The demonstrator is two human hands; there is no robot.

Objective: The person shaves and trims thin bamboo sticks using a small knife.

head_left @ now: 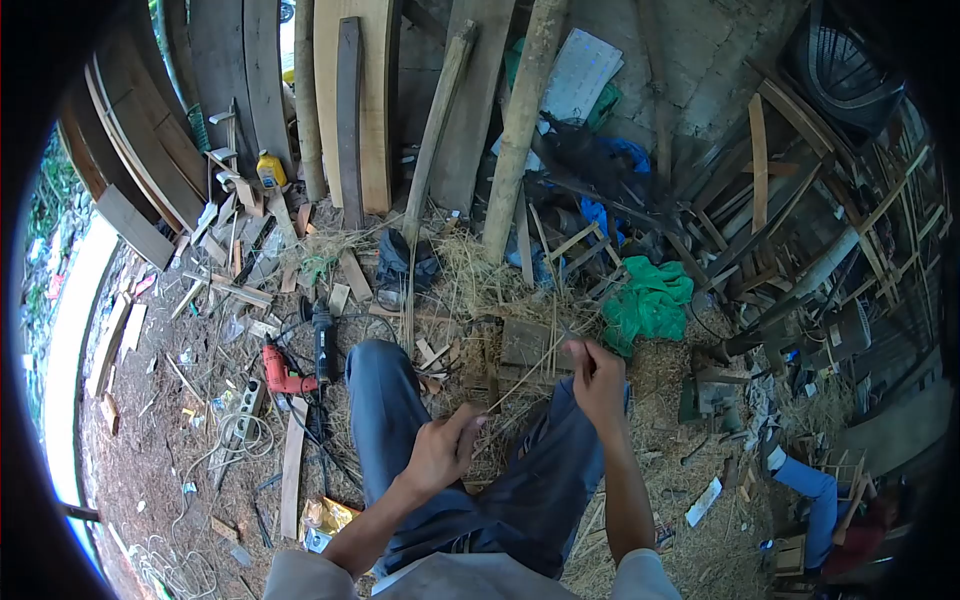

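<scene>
A thin pale strip of wood or bamboo [522, 381] slants up between my two hands, above my knees. My left hand [443, 450] is closed with thumb and fingers pinched on the strip's lower end. My right hand [597, 378] is closed higher up, over my right knee, near the strip's upper end. Something small and dark pokes out past its fingers, too small to name. Between and beyond my knees lie a wooden block [526, 343] and several loose thin strips.
A red power drill [287, 372] and a power strip [244, 405] with cords lie left of my leg. Green cloth [648, 298] is bunched at right. Poles and planks [352, 120] lean ahead. Another person in blue trousers [806, 490] sits at lower right.
</scene>
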